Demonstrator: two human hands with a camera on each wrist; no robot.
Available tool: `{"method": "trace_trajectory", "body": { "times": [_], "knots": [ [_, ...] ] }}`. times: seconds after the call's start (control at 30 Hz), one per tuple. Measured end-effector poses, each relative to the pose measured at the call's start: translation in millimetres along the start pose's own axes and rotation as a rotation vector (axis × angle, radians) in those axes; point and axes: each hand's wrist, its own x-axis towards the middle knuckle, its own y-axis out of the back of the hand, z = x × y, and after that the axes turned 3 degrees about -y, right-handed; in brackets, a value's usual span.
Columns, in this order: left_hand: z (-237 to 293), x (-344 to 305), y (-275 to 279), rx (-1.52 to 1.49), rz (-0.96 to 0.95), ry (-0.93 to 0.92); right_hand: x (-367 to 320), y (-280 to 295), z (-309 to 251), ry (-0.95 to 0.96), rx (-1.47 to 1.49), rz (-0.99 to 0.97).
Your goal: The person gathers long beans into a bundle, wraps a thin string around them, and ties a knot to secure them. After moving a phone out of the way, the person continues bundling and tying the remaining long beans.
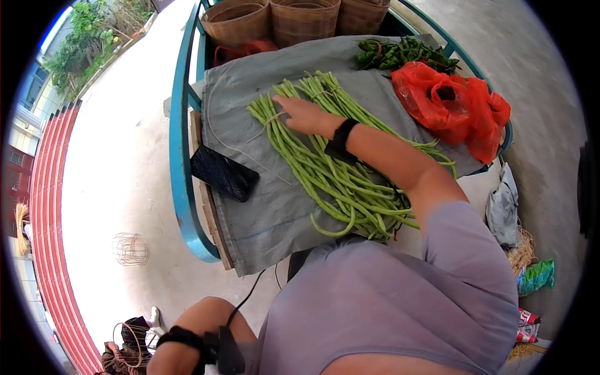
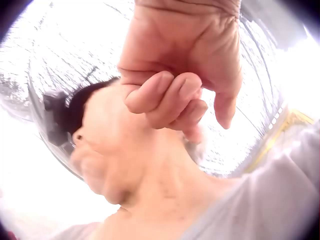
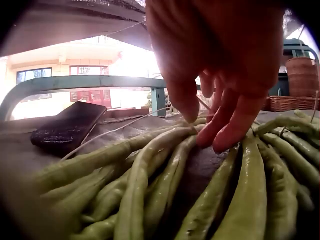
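I wear a faded purple-grey T-shirt [image 1: 369, 294] with a short, loose right sleeve [image 1: 465, 240], a black right wristband [image 1: 345, 131], and a black left wrist strap [image 1: 178, 335] bearing a boxy black device [image 1: 229, 353] trailing a thin black cable [image 1: 247, 294].

There are three tall baskets [image 1: 305, 23] at the far end; one phone [image 1: 224, 174] at left; two hands [image 1: 307, 117]; at least three bean bundles [image 1: 297, 157].

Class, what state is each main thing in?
Phone: lying down, visible face dark
Red bag: crumpled
Baskets: upright, uncovered
Grey cloth: spread, wrinkled
Bean bundle nearer phone: tied near one end
Beans nearer red bag: tied too
Right hand: at beans' tied end, grip unclear
Left hand: loosely curled, nothing visibly held
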Motion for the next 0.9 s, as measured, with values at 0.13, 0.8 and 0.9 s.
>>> {"method": "trace_trajectory", "body": {
  "times": [0.13, 0.8, 0.9],
  "knots": [
    [-35.9, -31.3, 16.9, -0.301, 0.565, 0.21, -27.2, 5.0, 20.3, 0.267, -0.212, -0.094],
    [-352.6, -292.0, -71.6, 0.792, 0.723, 1.63, -80.5, 18.0, 16.2, 0.107, -0.267, 0.313],
    [-383.9, -347.0, -93.8, 1.311, 0.235, 1.604, -74.6, 7.8, 21.8, -0.075, -0.346, 0.234]
  ]
}}
